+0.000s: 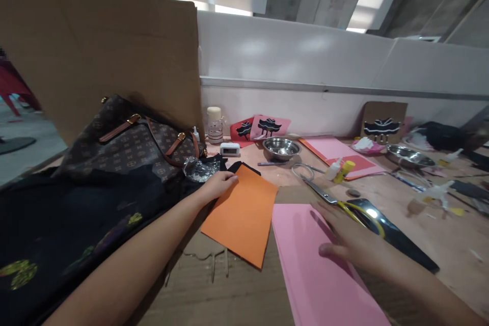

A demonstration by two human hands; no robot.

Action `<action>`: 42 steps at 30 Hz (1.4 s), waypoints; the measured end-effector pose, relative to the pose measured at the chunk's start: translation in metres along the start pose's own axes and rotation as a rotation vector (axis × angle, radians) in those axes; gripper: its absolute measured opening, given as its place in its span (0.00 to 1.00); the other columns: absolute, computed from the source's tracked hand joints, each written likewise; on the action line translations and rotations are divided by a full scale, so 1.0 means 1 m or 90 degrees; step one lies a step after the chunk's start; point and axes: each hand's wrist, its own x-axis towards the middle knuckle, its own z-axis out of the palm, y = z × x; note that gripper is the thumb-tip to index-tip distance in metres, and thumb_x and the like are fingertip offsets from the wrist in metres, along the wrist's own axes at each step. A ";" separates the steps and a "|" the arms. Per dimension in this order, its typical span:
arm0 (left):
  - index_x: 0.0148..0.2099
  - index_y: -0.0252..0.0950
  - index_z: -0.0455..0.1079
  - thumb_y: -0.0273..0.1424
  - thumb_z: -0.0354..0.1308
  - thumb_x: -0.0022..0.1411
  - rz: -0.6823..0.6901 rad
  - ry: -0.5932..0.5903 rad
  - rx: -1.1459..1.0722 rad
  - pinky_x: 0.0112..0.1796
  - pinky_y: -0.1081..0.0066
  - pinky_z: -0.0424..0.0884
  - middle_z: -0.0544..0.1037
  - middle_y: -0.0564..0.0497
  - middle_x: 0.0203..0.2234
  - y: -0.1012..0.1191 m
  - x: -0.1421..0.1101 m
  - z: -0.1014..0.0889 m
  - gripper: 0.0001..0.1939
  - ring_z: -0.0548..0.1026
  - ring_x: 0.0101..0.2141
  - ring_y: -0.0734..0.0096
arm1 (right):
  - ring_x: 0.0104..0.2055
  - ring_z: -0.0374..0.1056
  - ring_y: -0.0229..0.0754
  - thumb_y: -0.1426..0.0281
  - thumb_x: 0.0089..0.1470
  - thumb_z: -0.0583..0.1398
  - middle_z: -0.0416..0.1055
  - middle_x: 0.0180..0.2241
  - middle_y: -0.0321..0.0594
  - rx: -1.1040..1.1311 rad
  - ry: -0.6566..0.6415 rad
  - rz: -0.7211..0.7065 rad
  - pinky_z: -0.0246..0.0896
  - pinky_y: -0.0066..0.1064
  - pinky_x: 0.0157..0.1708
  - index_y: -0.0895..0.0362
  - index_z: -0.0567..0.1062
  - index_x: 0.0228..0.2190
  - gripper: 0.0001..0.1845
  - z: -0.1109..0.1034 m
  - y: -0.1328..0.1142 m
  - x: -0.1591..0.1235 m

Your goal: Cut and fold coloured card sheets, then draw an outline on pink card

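Note:
My left hand point(219, 184) rests with fingers curled on the top left corner of an orange sheet point(242, 214), beside black fabric point(76, 224). On a pink sheet point(305, 265) at the front my right hand point(346, 237) lies flat, fingers stretched out and apart, holding nothing. Just past the right fingers lie scissors with yellow handles point(346, 204) and a shiny black strip point(393, 232).
A patterned brown handbag point(133, 145) and a tall cardboard sheet point(99, 56) stand at the left. Behind are a steel bowl point(281, 147), a small white clock point(229, 149), a jar point(214, 123), glue bottles point(340, 169), pink and red paper cut-outs point(269, 126) and a second bowl point(408, 155).

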 end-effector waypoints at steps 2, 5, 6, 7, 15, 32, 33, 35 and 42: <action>0.32 0.35 0.74 0.48 0.51 0.58 0.003 0.006 -0.004 0.28 0.71 0.60 0.76 0.52 0.26 0.003 -0.002 0.000 0.21 0.71 0.29 0.64 | 0.69 0.46 0.57 0.58 0.46 0.66 0.46 0.69 0.46 -0.024 -0.083 -0.001 0.45 0.48 0.65 0.53 0.55 0.67 0.50 0.000 -0.001 0.007; 0.32 0.35 0.74 0.47 0.52 0.57 -0.005 0.012 -0.013 0.29 0.70 0.60 0.76 0.51 0.26 0.006 -0.003 0.001 0.20 0.71 0.29 0.64 | 0.70 0.43 0.57 0.56 0.47 0.65 0.43 0.70 0.46 -0.045 -0.132 -0.004 0.43 0.46 0.65 0.55 0.54 0.67 0.51 -0.005 -0.006 0.022; 0.32 0.35 0.74 0.46 0.53 0.57 -0.008 0.010 -0.017 0.29 0.70 0.60 0.76 0.51 0.26 0.007 -0.003 0.001 0.19 0.71 0.29 0.64 | 0.69 0.45 0.57 0.57 0.47 0.65 0.44 0.70 0.47 -0.043 -0.126 -0.007 0.45 0.46 0.65 0.55 0.55 0.67 0.50 -0.007 -0.011 0.027; 0.32 0.35 0.73 0.46 0.53 0.57 -0.009 0.007 -0.022 0.28 0.70 0.60 0.76 0.51 0.26 0.006 -0.002 0.001 0.19 0.71 0.28 0.64 | 0.68 0.48 0.57 0.57 0.48 0.64 0.47 0.69 0.47 -0.039 -0.111 -0.009 0.49 0.45 0.63 0.54 0.56 0.66 0.48 -0.008 -0.016 0.030; 0.31 0.35 0.73 0.48 0.57 0.55 -0.019 -0.033 -0.059 0.25 0.72 0.61 0.76 0.53 0.25 -0.010 0.009 0.004 0.20 0.72 0.26 0.66 | 0.56 0.61 0.55 0.57 0.51 0.63 0.64 0.56 0.51 -0.028 -0.018 -0.013 0.58 0.43 0.56 0.58 0.69 0.58 0.35 0.002 -0.034 0.041; 0.31 0.34 0.70 0.60 0.49 0.54 0.022 0.053 -0.075 0.26 0.71 0.61 0.74 0.50 0.24 -0.017 0.011 0.007 0.31 0.70 0.26 0.65 | 0.60 0.58 0.56 0.55 0.55 0.61 0.63 0.59 0.52 -0.058 0.061 -0.073 0.55 0.46 0.58 0.60 0.69 0.58 0.34 0.022 -0.025 0.046; 0.32 0.34 0.71 0.60 0.49 0.54 0.026 0.050 -0.078 0.27 0.71 0.62 0.75 0.50 0.24 -0.017 0.011 0.006 0.32 0.71 0.27 0.65 | 0.61 0.57 0.57 0.55 0.55 0.60 0.62 0.59 0.53 -0.061 0.068 -0.071 0.54 0.47 0.59 0.61 0.69 0.58 0.34 0.023 -0.025 0.046; 0.33 0.33 0.72 0.60 0.49 0.55 0.031 0.042 -0.079 0.27 0.70 0.64 0.76 0.48 0.26 -0.017 0.011 0.006 0.33 0.73 0.28 0.64 | 0.61 0.57 0.58 0.54 0.56 0.59 0.62 0.60 0.55 -0.067 0.082 -0.070 0.53 0.48 0.59 0.62 0.69 0.58 0.34 0.026 -0.024 0.047; 0.38 0.33 0.77 0.56 0.54 0.53 0.051 0.015 -0.067 0.34 0.70 0.69 0.81 0.46 0.35 -0.016 0.011 0.006 0.29 0.77 0.36 0.59 | 0.60 0.58 0.56 0.52 0.58 0.58 0.63 0.59 0.52 -0.078 0.107 -0.098 0.55 0.48 0.59 0.60 0.71 0.56 0.32 0.032 -0.019 0.051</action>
